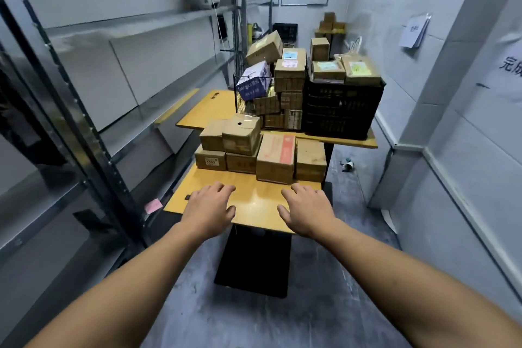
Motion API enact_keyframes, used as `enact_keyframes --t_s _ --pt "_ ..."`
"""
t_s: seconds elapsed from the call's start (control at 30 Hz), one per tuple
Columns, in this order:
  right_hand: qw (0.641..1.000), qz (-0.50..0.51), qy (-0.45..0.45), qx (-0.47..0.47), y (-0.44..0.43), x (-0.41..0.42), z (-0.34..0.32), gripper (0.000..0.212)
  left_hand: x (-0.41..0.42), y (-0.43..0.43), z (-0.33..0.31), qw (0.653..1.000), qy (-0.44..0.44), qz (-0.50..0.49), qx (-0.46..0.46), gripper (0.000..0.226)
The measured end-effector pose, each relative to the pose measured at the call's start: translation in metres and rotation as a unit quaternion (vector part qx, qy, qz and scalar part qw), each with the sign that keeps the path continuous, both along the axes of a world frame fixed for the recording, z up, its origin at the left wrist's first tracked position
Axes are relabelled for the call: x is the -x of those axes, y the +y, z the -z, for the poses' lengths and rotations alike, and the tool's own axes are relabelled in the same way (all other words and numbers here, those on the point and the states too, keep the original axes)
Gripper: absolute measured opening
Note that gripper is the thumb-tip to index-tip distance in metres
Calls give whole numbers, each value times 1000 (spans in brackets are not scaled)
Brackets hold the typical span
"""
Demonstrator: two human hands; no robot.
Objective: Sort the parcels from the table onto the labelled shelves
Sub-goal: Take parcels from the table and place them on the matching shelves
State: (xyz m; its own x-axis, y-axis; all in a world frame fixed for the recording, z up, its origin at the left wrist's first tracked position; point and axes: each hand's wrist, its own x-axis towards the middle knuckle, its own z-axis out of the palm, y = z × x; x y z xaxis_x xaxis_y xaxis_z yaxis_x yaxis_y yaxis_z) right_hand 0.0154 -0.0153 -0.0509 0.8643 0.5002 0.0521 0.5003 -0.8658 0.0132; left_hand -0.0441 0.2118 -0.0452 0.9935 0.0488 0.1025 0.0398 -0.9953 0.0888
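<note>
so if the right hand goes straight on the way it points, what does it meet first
Probably the tall cardboard parcel with the red-printed top, right ahead of the right hand on the yellow table; depth is hard to judge.

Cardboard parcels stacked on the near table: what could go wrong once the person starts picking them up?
1. The upper parcels rest on lower ones; pulling a bottom box first could topple them.
2. The tilted box atop the heaped wire basket looks unsteady; bumping the far table might slide it off.
3. The left hand and right hand are empty; grabbing the large parcel one-handed might let it slip.
</note>
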Motion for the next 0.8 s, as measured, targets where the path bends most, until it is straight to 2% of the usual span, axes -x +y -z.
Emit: enact_keyframes --t_s 0.17,0.33,0.67,0.8 --pt "1000 12 20 -2 43 -77 -3 49 -87 40 -1 1000 -6 -3 3 49" --pt "997 33 21 -72 81 -147 -6 49 -174 75 -4 999 -25 -20 31 47" --pt "978 36 128 -162 138 -269 0 45 -294 113 10 996 6 -62 57 47" --pt "951 61 196 -230 159 -315 14 51 -328 121 27 991 29 -97 86 50"
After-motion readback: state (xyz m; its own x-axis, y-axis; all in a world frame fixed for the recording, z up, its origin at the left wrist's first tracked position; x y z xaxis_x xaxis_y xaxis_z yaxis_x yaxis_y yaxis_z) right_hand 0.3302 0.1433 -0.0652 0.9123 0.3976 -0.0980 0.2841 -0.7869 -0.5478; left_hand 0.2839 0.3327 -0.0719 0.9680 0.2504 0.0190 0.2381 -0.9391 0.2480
